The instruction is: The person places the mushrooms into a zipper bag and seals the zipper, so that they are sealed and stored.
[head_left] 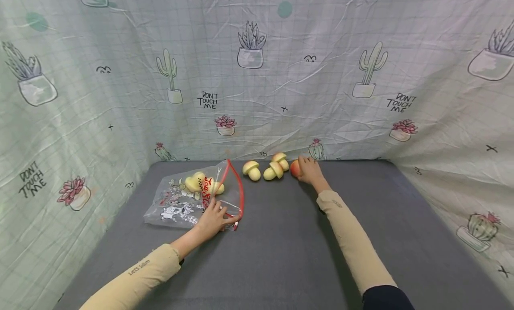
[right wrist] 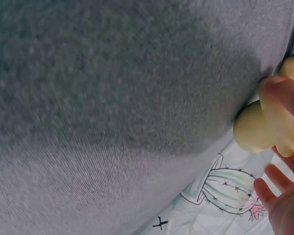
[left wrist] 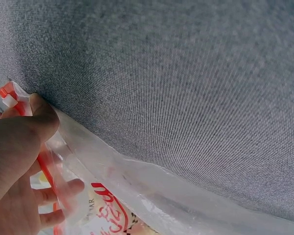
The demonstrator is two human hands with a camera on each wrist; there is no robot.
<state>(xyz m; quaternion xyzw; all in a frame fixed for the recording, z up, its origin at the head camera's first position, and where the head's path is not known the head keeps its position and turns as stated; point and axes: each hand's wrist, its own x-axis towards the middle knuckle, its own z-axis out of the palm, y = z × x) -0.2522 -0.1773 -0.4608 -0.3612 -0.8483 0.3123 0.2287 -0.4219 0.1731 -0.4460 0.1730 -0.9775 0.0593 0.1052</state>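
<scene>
A clear zip bag (head_left: pixel 164 207) with a red zipper edge and printed drawings lies flat at the left of the grey table. Yellowish toy mushrooms (head_left: pixel 194 182) show through its film. My left hand (head_left: pixel 213 220) pinches the bag's mouth near the white slider (left wrist: pixel 10 101), thumb on one side and other fingers seen through the plastic. At the back right, my right hand (head_left: pixel 310 171) holds a toy mushroom (right wrist: pixel 255 128) with a reddish cap (head_left: pixel 296 168); fingers and thumb are round it. Part of this mushroom is hidden by the hand.
Several more toy mushrooms stand or lie along the table's back edge: one mushroom (head_left: pixel 252 171) near the bag, others (head_left: pixel 274 171) between it and my right hand. A cactus-print curtain (head_left: pixel 273 109) hangs right behind the table (head_left: pixel 277 247).
</scene>
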